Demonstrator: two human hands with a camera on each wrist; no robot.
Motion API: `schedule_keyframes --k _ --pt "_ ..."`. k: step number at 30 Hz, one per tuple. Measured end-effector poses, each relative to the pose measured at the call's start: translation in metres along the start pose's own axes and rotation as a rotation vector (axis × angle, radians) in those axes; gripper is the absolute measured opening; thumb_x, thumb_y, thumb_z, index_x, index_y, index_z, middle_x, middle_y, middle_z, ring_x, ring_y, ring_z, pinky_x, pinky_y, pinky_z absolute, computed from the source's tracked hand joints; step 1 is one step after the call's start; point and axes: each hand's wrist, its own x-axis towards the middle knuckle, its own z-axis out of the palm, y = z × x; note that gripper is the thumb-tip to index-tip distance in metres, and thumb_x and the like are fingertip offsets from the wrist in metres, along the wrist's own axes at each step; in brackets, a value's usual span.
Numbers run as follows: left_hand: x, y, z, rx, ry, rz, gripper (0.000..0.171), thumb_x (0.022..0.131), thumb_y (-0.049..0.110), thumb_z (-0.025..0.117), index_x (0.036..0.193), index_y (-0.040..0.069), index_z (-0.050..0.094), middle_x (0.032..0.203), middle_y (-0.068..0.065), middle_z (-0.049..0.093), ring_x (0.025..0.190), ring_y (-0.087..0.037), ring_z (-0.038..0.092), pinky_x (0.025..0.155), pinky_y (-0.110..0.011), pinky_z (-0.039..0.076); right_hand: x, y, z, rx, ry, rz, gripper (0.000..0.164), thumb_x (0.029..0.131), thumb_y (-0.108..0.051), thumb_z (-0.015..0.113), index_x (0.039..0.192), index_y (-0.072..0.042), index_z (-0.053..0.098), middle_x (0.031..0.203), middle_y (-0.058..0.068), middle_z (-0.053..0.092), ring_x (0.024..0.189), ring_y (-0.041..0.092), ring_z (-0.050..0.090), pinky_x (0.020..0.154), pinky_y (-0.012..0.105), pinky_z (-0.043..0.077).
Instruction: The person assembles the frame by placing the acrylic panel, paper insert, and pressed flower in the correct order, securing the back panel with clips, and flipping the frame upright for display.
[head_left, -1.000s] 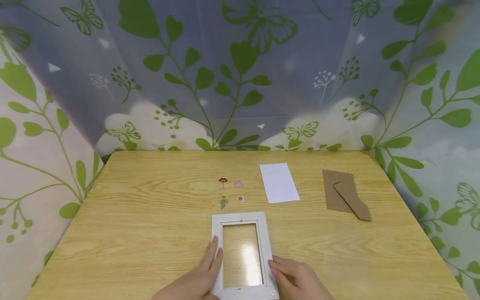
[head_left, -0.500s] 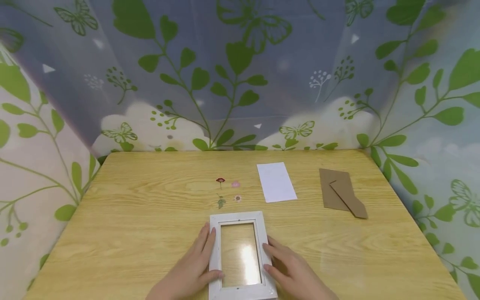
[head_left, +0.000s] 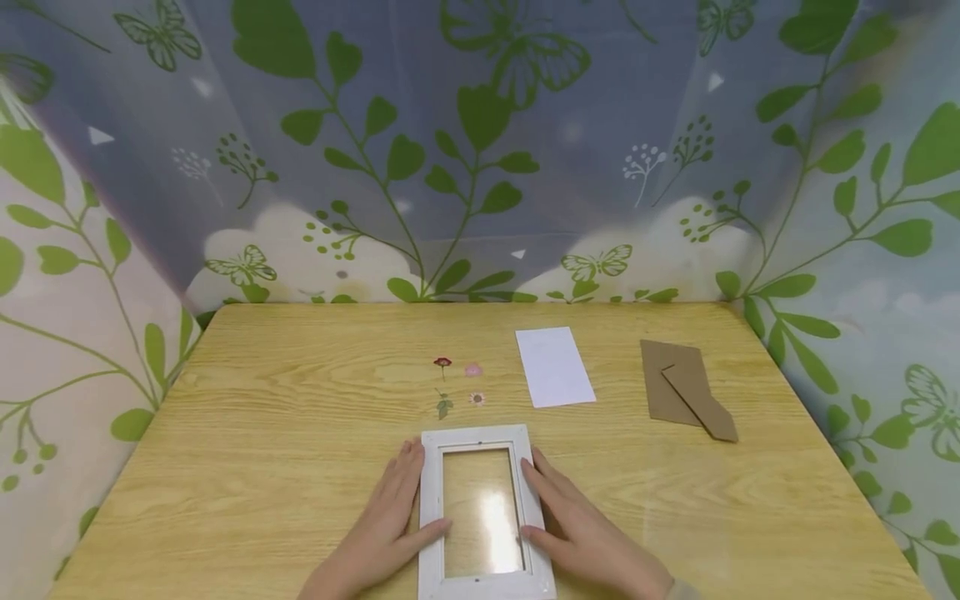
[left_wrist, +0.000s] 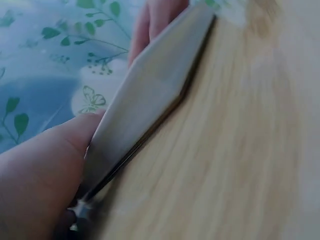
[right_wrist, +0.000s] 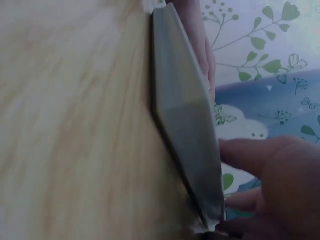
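A white picture frame (head_left: 474,436) lies at the front of the table with a clear, reflective middle. My left hand (head_left: 378,531) holds its left side, the fingers along the outer edge and the thumb reaching over onto the face. On the opposite side my right hand (head_left: 588,533) holds it the same way, its thumb on the right rail. The left wrist view shows the frame's thick outer edge (left_wrist: 150,90) with the thumb at its upper rim. In the right wrist view the frame's side (right_wrist: 186,110) stands close over the wood, fingertips at the rim.
Beyond the frame lie a red flower (head_left: 442,363), a pink flower (head_left: 473,369), a green leaf sprig (head_left: 444,406) and a small daisy-like flower (head_left: 477,399). White paper (head_left: 555,367) and a brown backing board (head_left: 671,400) with a stand lie to the right. Printed curtains surround the table (head_left: 262,433).
Both hands have slid forward along the frame's sides and the fingers have straightened. My left thumb has come over the frame's face. The frame has hardly moved.
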Motion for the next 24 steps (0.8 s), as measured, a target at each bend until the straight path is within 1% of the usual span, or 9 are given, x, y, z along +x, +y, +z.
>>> schedule_keyframes --k 4,6,9,15,20,24 --pt "0.002 -0.006 0.007 0.13 0.063 0.037 0.094 0.093 0.05 0.063 0.154 -0.006 0.021 0.162 -0.019 0.02 0.149 -0.034 0.019 0.123 -0.037 0.008 0.002 0.009 0.001 0.011 -0.025 -0.014 0.075 0.099 -0.047 0.056 0.159 -0.017 0.022 0.165 0.011 0.012 0.148 0.035 0.019 0.112 0.062 0.028" --pt "0.002 -0.007 0.01 0.163 0.082 0.046 0.093 0.092 0.051 0.063 0.154 -0.006 0.022 0.162 -0.019 0.021 0.149 -0.033 0.02 0.122 -0.04 0.011 0.003 0.014 0.001 0.034 -0.037 -0.004 0.075 0.099 -0.048 0.056 0.16 -0.022 0.022 0.165 0.009 0.013 0.148 0.035 0.018 0.112 0.064 0.028" --pt "0.004 -0.008 0.012 0.186 0.092 0.058 0.093 0.092 0.051 0.062 0.154 -0.006 0.023 0.162 -0.019 0.022 0.149 -0.033 0.021 0.122 -0.042 0.014 0.003 0.021 0.001 0.056 -0.04 0.0 0.073 0.098 -0.048 0.056 0.159 -0.025 0.024 0.165 0.008 0.014 0.148 0.035 0.018 0.111 0.065 0.027" --pt "0.006 -0.007 0.014 0.214 0.095 0.079 0.092 0.093 0.052 0.06 0.153 -0.007 0.024 0.161 -0.019 0.023 0.148 -0.033 0.022 0.121 -0.043 0.014 0.003 0.025 -0.003 0.052 0.01 -0.017 0.066 0.099 -0.046 0.057 0.156 -0.023 0.034 0.163 0.008 0.021 0.146 0.035 0.025 0.111 0.062 0.029" --pt "0.004 -0.007 0.013 0.216 0.098 0.089 0.088 0.095 0.048 0.059 0.153 -0.009 0.024 0.161 -0.021 0.023 0.148 -0.034 0.022 0.122 -0.04 0.013 0.003 0.025 -0.004 0.041 0.043 -0.035 0.062 0.099 -0.042 0.058 0.154 -0.023 0.038 0.162 0.008 0.026 0.145 0.035 0.029 0.111 0.06 0.029" --pt "0.004 -0.006 0.014 0.201 0.102 0.1 0.084 0.096 0.043 0.059 0.152 -0.01 0.025 0.16 -0.023 0.023 0.147 -0.036 0.023 0.122 -0.039 0.01 0.003 0.026 -0.004 0.045 0.046 -0.038 0.061 0.099 -0.041 0.058 0.154 -0.023 0.038 0.161 0.008 0.027 0.145 0.033 0.03 0.111 0.06 0.031"
